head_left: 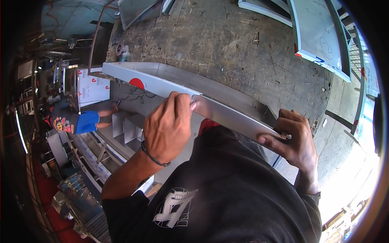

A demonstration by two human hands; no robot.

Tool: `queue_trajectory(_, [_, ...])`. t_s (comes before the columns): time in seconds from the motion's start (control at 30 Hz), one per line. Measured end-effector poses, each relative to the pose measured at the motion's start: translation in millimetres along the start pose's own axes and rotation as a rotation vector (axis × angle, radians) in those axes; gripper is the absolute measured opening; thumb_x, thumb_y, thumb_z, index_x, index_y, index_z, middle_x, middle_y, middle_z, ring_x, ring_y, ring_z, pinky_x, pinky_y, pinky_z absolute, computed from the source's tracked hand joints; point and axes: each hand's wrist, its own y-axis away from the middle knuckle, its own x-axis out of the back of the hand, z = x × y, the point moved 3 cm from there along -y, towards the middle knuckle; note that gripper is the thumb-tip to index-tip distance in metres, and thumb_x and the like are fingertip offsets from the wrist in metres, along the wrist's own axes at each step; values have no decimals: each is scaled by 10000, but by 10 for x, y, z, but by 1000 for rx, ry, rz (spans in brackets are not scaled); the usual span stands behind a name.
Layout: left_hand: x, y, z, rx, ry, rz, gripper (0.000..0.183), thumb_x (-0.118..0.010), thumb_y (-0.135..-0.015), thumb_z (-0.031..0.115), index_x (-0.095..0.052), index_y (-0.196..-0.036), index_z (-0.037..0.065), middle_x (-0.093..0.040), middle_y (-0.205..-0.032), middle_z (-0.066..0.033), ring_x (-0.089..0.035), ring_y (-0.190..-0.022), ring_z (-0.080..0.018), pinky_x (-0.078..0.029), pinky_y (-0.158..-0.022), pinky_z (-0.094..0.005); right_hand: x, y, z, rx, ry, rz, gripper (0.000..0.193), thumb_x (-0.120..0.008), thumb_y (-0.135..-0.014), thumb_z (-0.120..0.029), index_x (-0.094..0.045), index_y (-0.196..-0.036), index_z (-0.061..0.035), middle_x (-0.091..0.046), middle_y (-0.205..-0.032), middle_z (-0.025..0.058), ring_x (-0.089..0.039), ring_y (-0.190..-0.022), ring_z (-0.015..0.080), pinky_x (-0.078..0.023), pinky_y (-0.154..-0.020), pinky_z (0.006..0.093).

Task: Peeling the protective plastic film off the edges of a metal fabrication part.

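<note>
A long, shallow sheet-metal tray with folded edges (233,116) lies across the front of the workbench, close to my body. White protective film (160,86) with a red round mark covers the left part of its near side; the right part is bare, shiny metal. My left hand (167,125) is closed in a pinch at the film's edge, where film and bare metal meet. What lies between its fingertips is mostly hidden. At the tray's right end, my right hand (296,141) grips the edge, thumb on the near face and fingers over the top.
The worn workbench (210,40) stretches beyond the tray. An angle grinder (122,52) sits by its left edge. A film-covered metal panel (320,36) stands at far right, other metal pieces (137,10) at far left. Another person in blue shorts (87,121) is on the left.
</note>
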Motion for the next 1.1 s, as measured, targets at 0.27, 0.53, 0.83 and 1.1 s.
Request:
queue_trajectory(0.27, [144, -104, -277, -30, 91, -68, 121, -656, -990, 40, -538, -1002, 12, -602, -893, -157, -669, -841, -384, -518, -713, -487, -34, 14, -27, 9, -10, -15, 559, -918, -792, -442, -627, -655, 14, -520, -688, 107, -484, -625, 262, -396, -670, 419])
queue_trajectory(0.53, [154, -258, -370, -4, 137, -51, 80, -619, -1002, -14, -549, -1040, -6, -612, -925, -188, -647, -844, -434, -493, -739, -497, -25, 30, -20, -12, -7, 26, 543, -918, -785, -437, -636, -678, 15, -532, -696, 106, -516, -634, 270, -421, -693, 432])
queue_trajectory(0.83, [-95, -69, -289, -18, 190, 325, 136, -677, -1002, 52, -591, -1088, -8, -641, -886, -173, -681, -777, -399, -511, -666, -486, -22, 27, -5, -7, 7, -12, 557, -913, -789, -459, -650, -683, 20, -534, -687, 112, -530, -652, 279, -436, -657, 432])
queue_trajectory(1.1, [-159, -79, -269, -194, -39, 312, 229, -779, -927, 150, -590, -933, 20, -565, -807, -116, -637, -668, -289, -517, -564, -393, -23, 7, -54, -25, 17, -16, 570, -909, -803, -465, -663, -672, 33, -554, -684, 115, -594, -691, 280, -465, -653, 437])
